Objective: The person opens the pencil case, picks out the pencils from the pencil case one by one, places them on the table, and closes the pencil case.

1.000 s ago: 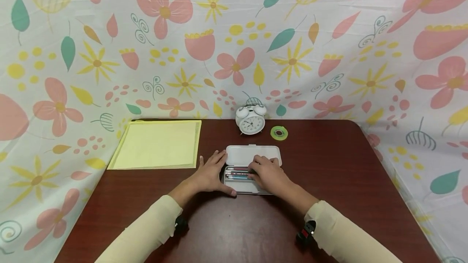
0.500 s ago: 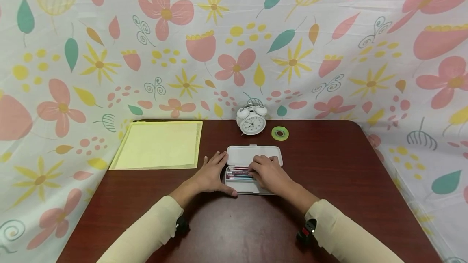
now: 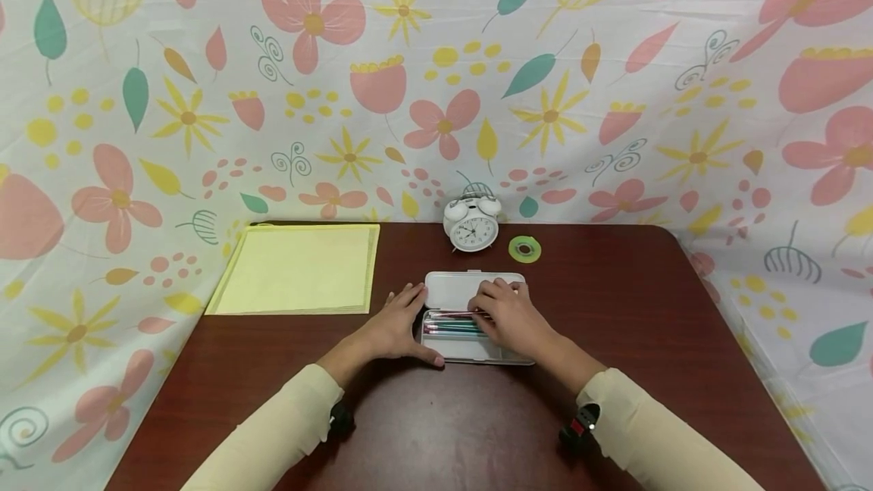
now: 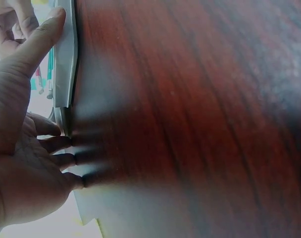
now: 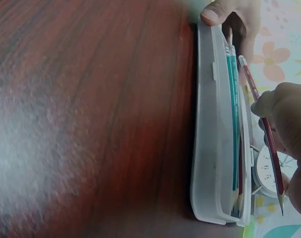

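Well inside the right edge of the table (image 3: 614, 309): one case (image 3: 464, 351), our left hand (image 3: 393, 329) spread about its left end, our right hand (image 3: 511, 317) pinching one red pencil (image 5: 271, 145).

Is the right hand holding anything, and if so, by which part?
Yes: the right hand holds a slender dark red wooden pencil along its middle stretch, with the pale end and sharpened tip free.

Left forearm (image 3: 273, 423) runs in from 7-ish and points up toward 2 in the head view, right forearm (image 3: 661, 423) from about 4:30, pointing toward 10. Left hand (image 3: 390, 328) is pretty splayed, thumb (image 3: 427, 356) sticking out around 4. Right hand (image 3: 513, 318) is knuckles-up, fingers curled into a pinch.
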The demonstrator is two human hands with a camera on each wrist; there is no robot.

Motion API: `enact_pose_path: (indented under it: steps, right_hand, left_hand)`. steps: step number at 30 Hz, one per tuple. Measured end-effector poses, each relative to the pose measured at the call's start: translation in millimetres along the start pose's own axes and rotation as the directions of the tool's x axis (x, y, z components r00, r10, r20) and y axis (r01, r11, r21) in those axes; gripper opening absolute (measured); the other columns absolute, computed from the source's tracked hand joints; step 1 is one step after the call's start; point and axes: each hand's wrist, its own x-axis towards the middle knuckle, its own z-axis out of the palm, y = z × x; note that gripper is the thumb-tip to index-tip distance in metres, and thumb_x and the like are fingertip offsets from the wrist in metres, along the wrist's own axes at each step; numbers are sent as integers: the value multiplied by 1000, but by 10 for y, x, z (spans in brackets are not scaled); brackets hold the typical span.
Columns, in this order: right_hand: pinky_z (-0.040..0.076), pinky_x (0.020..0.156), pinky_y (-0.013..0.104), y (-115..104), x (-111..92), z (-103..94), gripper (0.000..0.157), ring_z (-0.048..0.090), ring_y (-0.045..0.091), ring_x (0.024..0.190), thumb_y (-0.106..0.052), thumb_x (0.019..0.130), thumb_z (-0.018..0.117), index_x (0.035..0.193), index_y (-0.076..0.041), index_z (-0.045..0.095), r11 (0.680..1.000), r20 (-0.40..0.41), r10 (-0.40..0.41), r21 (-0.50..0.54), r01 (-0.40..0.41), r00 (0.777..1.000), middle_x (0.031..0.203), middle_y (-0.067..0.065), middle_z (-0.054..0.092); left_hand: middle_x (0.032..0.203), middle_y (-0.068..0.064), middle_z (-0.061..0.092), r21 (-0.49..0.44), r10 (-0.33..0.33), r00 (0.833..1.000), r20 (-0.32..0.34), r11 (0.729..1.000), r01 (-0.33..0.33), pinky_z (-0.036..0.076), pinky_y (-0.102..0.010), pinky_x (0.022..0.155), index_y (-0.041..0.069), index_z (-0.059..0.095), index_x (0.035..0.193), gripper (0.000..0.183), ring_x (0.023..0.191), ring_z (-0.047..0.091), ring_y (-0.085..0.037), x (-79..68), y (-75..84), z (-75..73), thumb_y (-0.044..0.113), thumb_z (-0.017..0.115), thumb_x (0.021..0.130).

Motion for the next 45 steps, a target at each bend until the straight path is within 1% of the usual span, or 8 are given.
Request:
enact_pose_path:
  steps: [7,13,17,21,26,30,37,45]
  right_hand:
    - [47,89,62,111,-17,-103,8,56,20,97,-18,97,85,101,-22,79,1000,-16,11,-5,-11,1000,104,-3,65]
    - [47,93,63,228,-66,-192,10,53,20,96,-17,97,86,101,-22,78,999,-5,54,-3,-54,999,104,-3,64]
    - [46,94,67,347,-133,-267,11,54,23,102,-17,98,86,102,-21,77,996,-6,85,12,-85,996,106,-2,63]
    - [45,95,69,503,-214,-354,11,52,23,101,-15,99,85,105,-20,78,992,-7,125,28,-125,992,107,-1,62]
    - [43,99,74,726,-337,-450,9,52,25,99,-15,101,82,109,-18,79,981,21,192,15,-192,981,109,0,64]
    - [43,97,77,922,-453,-498,8,55,29,103,-15,102,80,110,-17,79,973,27,232,-2,-232,972,109,2,65]
    - [41,95,81,1251,-629,-510,7,57,33,105,-13,102,79,109,-16,81,955,54,296,-25,-295,954,110,5,69]
    - [37,98,87,1493,-794,-497,8,57,35,106,-13,104,77,109,-18,81,942,113,337,-37,-335,935,111,5,69]
  left_hand:
    - [185,-18,22,2,9,1000,-9,1000,-9,15,-63,140,3,21,176,144,174,13,-39,6,4,2,71,96,73]
    - [185,-18,21,-1,11,1000,-10,1000,-11,15,-63,140,4,20,177,145,174,13,-40,4,-5,10,71,96,73]
    - [185,-18,20,-6,4,1000,-3,1000,-4,15,-62,141,4,20,177,145,174,12,-39,4,-1,15,71,96,73]
    - [185,-17,21,-11,-3,1000,-1,1000,3,15,-62,141,4,20,177,145,174,11,-39,0,17,8,70,96,72]
    - [185,-18,22,-14,-8,1000,-3,1000,8,15,-62,141,5,21,177,145,174,12,-39,-8,30,2,70,96,72]
    - [185,-18,22,-15,-3,1000,-1,1000,3,14,-62,141,4,21,177,143,174,11,-40,-13,38,0,68,97,73]
    - [185,-19,21,-16,-7,1000,9,1000,8,14,-63,141,3,20,176,143,174,11,-41,-19,41,-1,66,97,74]
    - [185,-17,21,-15,-7,1000,1,1000,7,14,-62,141,5,21,177,144,174,11,-39,-10,34,-1,70,97,72]
